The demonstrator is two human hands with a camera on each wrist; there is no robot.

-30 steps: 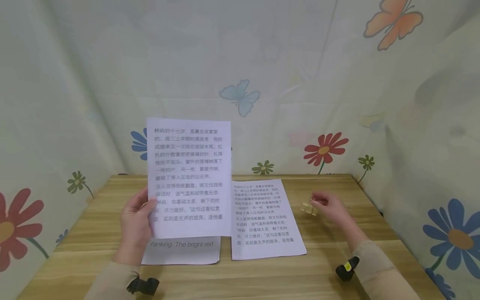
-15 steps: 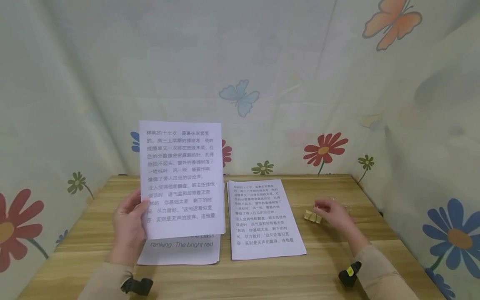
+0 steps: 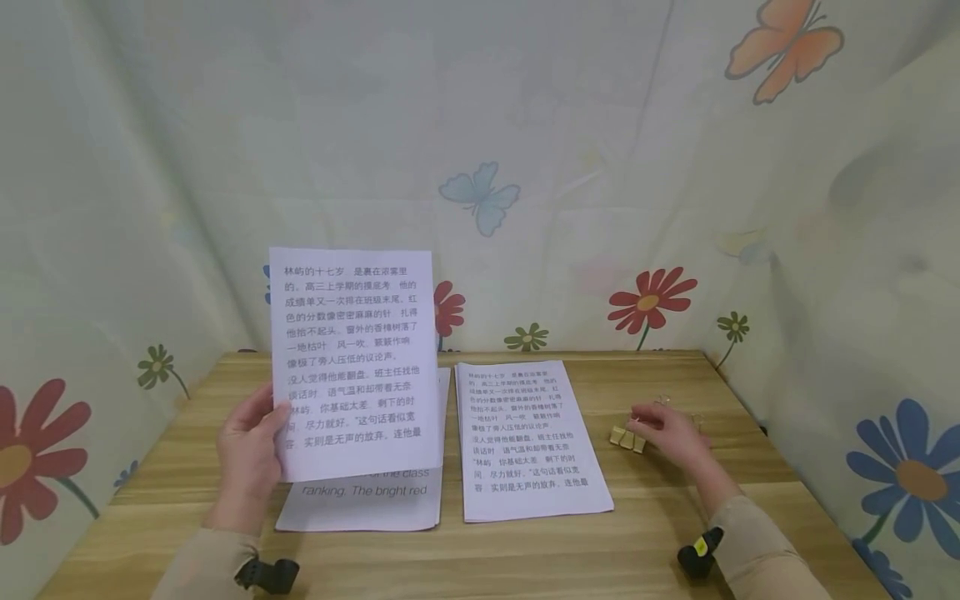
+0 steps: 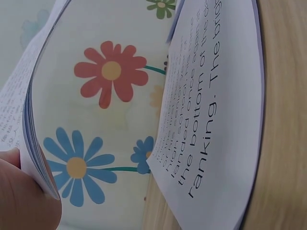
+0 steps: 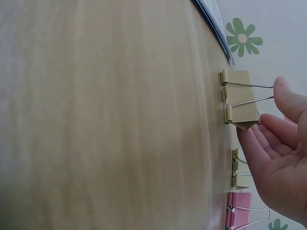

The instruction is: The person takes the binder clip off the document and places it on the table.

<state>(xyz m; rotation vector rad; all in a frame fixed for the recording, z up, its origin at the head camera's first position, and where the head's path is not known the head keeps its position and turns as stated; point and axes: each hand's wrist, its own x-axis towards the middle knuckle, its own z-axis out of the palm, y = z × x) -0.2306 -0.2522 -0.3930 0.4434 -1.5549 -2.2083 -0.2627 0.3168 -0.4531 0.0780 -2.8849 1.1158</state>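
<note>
My left hand (image 3: 251, 450) grips a thin stack of printed sheets (image 3: 352, 358) by its left edge, thumb in front. The stack is upright, raised above the table, with Chinese text facing me; its layered edges (image 4: 29, 127) show in the left wrist view. Beneath and behind it lies a pile of sheets with English text (image 3: 360, 508), partly hidden. On the right, my right hand (image 3: 675, 437) pinches a yellow binder clip (image 3: 627, 437) by its wire handles. In the right wrist view the thumb presses one handle of this binder clip (image 5: 242, 96), fingers behind the other.
Another pile of Chinese-text sheets (image 3: 528, 442) lies flat mid-table, between the hands. Beside the right hand, a smaller yellow binder clip (image 5: 240, 170) and a pink binder clip (image 5: 238, 211) rest on the wooden table (image 3: 525, 558). Flower-printed cloth (image 3: 480, 275) surrounds the table.
The left hand has carried its stack leftward and slightly down, uncovering more of the pile beneath. My right hand, still pinching the binder clip, has shifted slightly right and toward me.
</note>
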